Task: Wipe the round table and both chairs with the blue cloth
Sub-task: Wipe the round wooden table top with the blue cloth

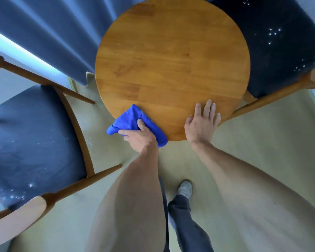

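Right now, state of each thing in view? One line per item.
blue cloth: bunched, on the near table edge, partly overhanging it, under the left hand.
left hand: grips the cloth, fingers curled over it.
right hand: flat on the table edge, fingers straight.
round table: bare wooden top, nothing else on it.
left chair: dark seat, white specks on it.
right chair: dark seat, white specks on it.

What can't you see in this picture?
Head view only:
- Table legs: hidden under its top.
- Both chairs: cut off by the frame edges.
- Cloth: partly covered by the left hand.
- Tabletop under the right hand: hidden.
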`<state>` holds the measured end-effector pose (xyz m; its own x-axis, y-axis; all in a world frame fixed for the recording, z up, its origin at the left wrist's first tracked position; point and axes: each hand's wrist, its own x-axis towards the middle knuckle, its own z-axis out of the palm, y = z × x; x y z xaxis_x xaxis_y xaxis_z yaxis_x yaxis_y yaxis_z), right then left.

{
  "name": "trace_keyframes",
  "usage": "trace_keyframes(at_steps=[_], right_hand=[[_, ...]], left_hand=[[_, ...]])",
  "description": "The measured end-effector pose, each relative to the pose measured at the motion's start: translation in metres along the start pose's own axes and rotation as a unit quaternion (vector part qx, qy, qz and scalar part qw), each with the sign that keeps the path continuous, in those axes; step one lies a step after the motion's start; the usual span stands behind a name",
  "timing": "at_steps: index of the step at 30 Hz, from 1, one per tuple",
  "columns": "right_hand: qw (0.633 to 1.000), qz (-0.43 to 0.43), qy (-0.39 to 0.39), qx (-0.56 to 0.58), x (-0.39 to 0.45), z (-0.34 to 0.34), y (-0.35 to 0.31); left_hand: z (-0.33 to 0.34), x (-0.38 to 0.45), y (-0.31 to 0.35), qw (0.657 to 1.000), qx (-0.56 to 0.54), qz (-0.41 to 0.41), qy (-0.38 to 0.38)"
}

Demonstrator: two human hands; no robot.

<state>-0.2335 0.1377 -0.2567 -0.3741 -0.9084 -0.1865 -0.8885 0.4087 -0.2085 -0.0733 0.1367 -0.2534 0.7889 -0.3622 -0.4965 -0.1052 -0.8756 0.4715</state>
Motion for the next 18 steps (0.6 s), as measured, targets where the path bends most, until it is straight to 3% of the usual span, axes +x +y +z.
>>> trace_keyframes(at_steps=[6,18], right_hand=[[0.996,-0.084,-0.001,-0.01,0.017,0.015,-0.036],[0.995,-0.083,0.046,0.007,0.092,0.022,-0.104]], left_hand=[[0.0,0.034,0.02,0.994,0.066,0.085,0.032],[0.001,0.139,0.107,0.929,0.274,0.24,0.07]])
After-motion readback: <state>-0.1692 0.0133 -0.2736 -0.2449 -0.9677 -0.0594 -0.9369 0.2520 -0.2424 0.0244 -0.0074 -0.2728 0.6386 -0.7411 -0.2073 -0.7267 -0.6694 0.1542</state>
